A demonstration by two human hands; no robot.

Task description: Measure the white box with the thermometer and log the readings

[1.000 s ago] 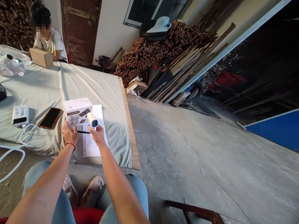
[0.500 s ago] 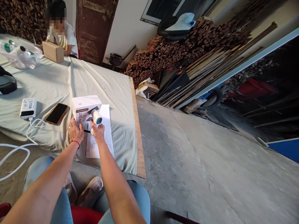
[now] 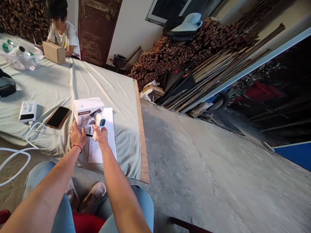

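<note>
Head view: gripping a white handheld device [image 3: 99,119] by its handle in the right hand [image 3: 101,136], and pointing its far end toward the printed face of a white box [image 3: 88,104]. Touching the box's lower near corner with the left hand [image 3: 77,136], not showing clearly whether gripping or merely bracing it. Showing the box standing on a cloth-covered table [image 3: 123,100], just beside written sheets [image 3: 110,129] and a partly hidden dark pen [image 3: 89,135]. Also showing a phone [image 3: 58,116] lying left of the box, and a white power bank [image 3: 28,110] lying farther left.
</note>
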